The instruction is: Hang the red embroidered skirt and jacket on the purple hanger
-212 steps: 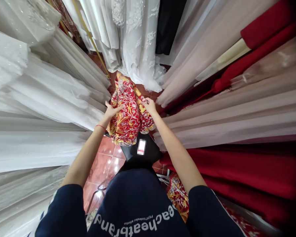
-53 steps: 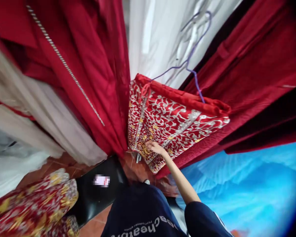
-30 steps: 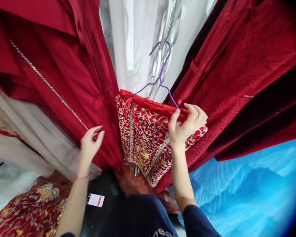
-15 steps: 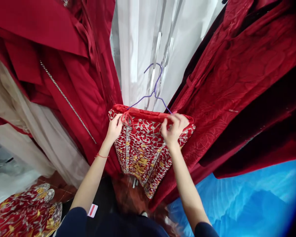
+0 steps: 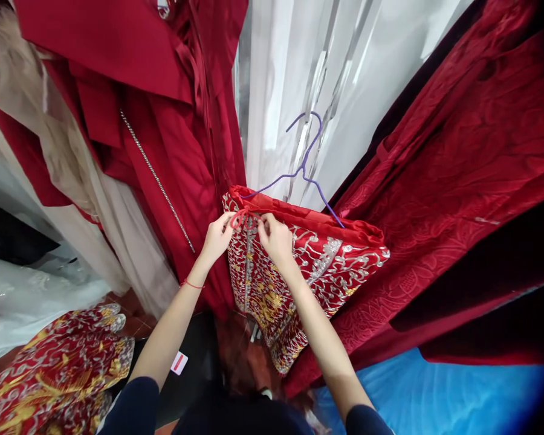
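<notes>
A red skirt (image 5: 317,266) with silver and gold embroidery hangs in front of me, its waistband around a purple wire hanger (image 5: 303,169). At the waist, a thin red drawstring (image 5: 241,216) is looped in a bow. My left hand (image 5: 218,238), with a red string on its wrist, pinches the bow's left side at the skirt's upper left. Just right of the bow, my right hand (image 5: 276,240) is closed with thumb and fingertips together on the drawstring's other side. The small stretch of cord inside those fingertips is mostly hidden.
Long red gowns (image 5: 163,139) hang close on the left, and a patterned red dress (image 5: 435,199) on the right. White fabric (image 5: 276,78) hangs behind the hanger. Another embroidered red garment (image 5: 63,374) lies low left, near a small white-and-red card (image 5: 179,363). Blue fabric (image 5: 417,393) spreads at lower right.
My right hand has moved left from the waistband's right part to the drawstring. My left hand has shifted onto the bow. The view has turned slightly left.
</notes>
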A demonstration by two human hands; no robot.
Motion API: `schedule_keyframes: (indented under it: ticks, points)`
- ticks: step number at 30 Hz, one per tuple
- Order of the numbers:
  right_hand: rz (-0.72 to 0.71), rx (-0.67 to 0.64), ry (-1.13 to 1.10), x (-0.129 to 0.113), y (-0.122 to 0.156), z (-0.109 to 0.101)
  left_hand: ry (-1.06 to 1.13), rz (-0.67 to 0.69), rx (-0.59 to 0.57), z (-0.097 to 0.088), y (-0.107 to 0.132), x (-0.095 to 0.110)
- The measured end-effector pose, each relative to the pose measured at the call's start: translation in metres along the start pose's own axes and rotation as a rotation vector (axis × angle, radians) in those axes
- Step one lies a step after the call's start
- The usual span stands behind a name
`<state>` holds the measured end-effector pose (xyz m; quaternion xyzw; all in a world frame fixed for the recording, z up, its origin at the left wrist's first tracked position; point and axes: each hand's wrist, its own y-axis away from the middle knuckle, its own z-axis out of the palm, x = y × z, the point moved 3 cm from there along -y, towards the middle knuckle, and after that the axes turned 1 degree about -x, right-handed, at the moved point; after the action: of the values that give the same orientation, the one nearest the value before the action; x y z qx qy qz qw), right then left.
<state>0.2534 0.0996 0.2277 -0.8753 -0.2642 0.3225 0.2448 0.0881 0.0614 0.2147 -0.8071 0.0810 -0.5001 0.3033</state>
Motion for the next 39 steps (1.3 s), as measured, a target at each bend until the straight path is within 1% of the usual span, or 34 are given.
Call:
schedule_keyframes:
  ticks: [2, 4, 5, 6, 8, 9, 10, 11, 12, 13, 15, 16, 17, 18, 20, 21, 24, 26, 29, 31, 33, 35, 37, 39]
  points:
    - [0.017, 0.119, 0.052, 0.003, 0.006, -0.017, -0.077, -0.006, 0.036, -0.012, -0.004, -0.005]
    - [0.07, 0.288, 0.119, 0.013, 0.013, -0.041, -0.093, -0.014, 0.103, -0.03, -0.012, -0.012]
    - [0.116, 0.393, 0.149, 0.021, 0.018, -0.056, -0.072, -0.024, 0.155, -0.041, -0.017, -0.017]
    - [0.168, 0.501, 0.167, 0.03, 0.023, -0.073, -0.038, -0.041, 0.226, -0.054, -0.021, -0.023]
    - [0.27, 0.73, 0.175, 0.048, 0.038, -0.107, 0.044, -0.083, 0.405, -0.083, -0.027, -0.036]
    - [0.289, 0.794, 0.162, 0.053, 0.046, -0.12, 0.081, -0.103, 0.488, -0.097, -0.029, -0.043]
    - [0.29, 0.823, 0.146, 0.055, 0.053, -0.13, 0.113, -0.116, 0.533, -0.108, -0.031, -0.049]
    - [0.271, 0.805, 0.126, 0.054, 0.059, -0.136, 0.139, -0.124, 0.509, -0.116, -0.033, -0.054]
    - [0.236, 0.735, 0.104, 0.049, 0.062, -0.137, 0.159, -0.125, 0.398, -0.12, -0.035, -0.057]
    - [0.197, 0.63, 0.078, 0.041, 0.064, -0.133, 0.168, -0.121, 0.219, -0.118, -0.037, -0.059]
    - [0.137, 0.401, 0.037, 0.019, 0.061, -0.115, 0.139, -0.09, -0.162, -0.103, -0.037, -0.057]
    - [0.124, 0.313, 0.035, 0.007, 0.057, -0.103, 0.102, -0.058, -0.287, -0.094, -0.037, -0.053]
    - [0.123, 0.255, 0.047, -0.005, 0.052, -0.091, 0.064, -0.017, -0.34, -0.084, -0.037, -0.049]
    - [0.128, 0.225, 0.073, -0.016, 0.046, -0.079, 0.03, 0.03, -0.329, -0.075, -0.039, -0.043]
    - [0.136, 0.196, 0.145, -0.034, 0.029, -0.057, -0.016, 0.136, -0.26, -0.056, -0.045, -0.029]
    - [0.132, 0.173, 0.181, -0.041, 0.02, -0.048, -0.049, 0.195, -0.25, -0.046, -0.049, -0.021]
    - [0.128, 0.054, 0.323, -0.055, -0.01, -0.025, -0.262, 0.357, -0.299, -0.023, -0.062, 0.001]
    - [0.173, -0.05, 0.457, -0.058, -0.027, -0.016, -0.421, 0.415, -0.328, -0.015, -0.071, 0.01]
    - [0.233, -0.171, 0.616, -0.058, -0.041, -0.01, -0.557, 0.464, -0.346, -0.009, -0.081, 0.015]
    - [0.23, -0.22, 0.661, -0.057, -0.044, -0.007, -0.605, 0.495, -0.38, -0.008, -0.085, 0.014]
    - [0.234, -0.228, 0.68, -0.055, -0.044, -0.006, -0.648, 0.52, -0.406, -0.007, -0.087, 0.011]
    - [0.241, -0.208, 0.679, -0.051, -0.042, -0.006, -0.683, 0.547, -0.407, -0.007, -0.087, 0.008]
    - [0.199, -0.199, 0.635, -0.048, -0.039, -0.006, -0.688, 0.576, -0.397, -0.009, -0.087, 0.005]
    - [0.1, -0.232, 0.535, -0.044, -0.036, -0.006, -0.651, 0.605, -0.399, -0.013, -0.086, 0.001]
